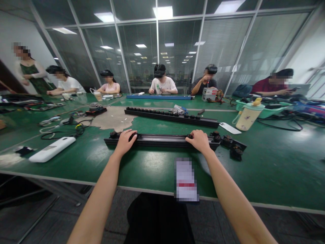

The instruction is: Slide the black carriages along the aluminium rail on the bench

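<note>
Arms [98,198] [235,193] extended forward; hands [124,142] [201,140] well apart, fingers [133,138] seemingly curled.

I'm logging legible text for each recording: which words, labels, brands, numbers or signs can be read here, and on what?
Nothing can be read with certainty.
Phone with lit screen: pixelated, unreadable.
Grey box: red-marked label, too small to read.
Co-worker's white shirt: green print, too blurred.
Nearest black rail: no lettering visible.

a green table [279,162] stands before glass panels [138,69] reflecting white lights [169,44].
</note>
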Action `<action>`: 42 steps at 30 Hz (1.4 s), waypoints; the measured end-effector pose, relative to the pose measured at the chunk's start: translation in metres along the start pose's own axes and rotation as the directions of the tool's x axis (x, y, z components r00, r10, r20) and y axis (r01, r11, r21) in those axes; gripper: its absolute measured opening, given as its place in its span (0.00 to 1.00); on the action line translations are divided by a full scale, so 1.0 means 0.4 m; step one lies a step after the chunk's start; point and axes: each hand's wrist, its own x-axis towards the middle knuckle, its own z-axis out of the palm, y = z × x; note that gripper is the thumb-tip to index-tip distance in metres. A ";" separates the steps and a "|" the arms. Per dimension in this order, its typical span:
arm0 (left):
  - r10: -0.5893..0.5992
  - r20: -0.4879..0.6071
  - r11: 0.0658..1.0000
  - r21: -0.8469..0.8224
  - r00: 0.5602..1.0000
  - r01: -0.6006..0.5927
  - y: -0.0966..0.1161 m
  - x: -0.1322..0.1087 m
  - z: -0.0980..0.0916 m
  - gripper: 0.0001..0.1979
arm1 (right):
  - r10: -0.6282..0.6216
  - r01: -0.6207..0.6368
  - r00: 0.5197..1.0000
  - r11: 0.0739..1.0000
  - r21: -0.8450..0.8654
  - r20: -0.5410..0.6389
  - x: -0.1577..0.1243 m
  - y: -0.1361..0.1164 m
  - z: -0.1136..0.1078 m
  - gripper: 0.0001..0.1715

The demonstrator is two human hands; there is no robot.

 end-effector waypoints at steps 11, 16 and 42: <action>-0.008 0.013 1.000 -0.009 1.000 0.008 0.003 0.002 -0.001 0.25 | -0.019 0.019 1.000 0.999 0.036 -0.012 0.004 0.008 0.005 0.15; -0.012 0.016 1.000 -0.010 1.000 0.012 0.006 0.001 -0.002 0.25 | -0.006 0.006 1.000 0.999 0.054 0.002 0.005 0.010 0.007 0.15; -0.010 0.017 1.000 -0.004 1.000 0.010 0.005 0.003 -0.001 0.24 | -0.003 0.003 1.000 0.999 0.045 0.005 0.001 0.007 0.002 0.15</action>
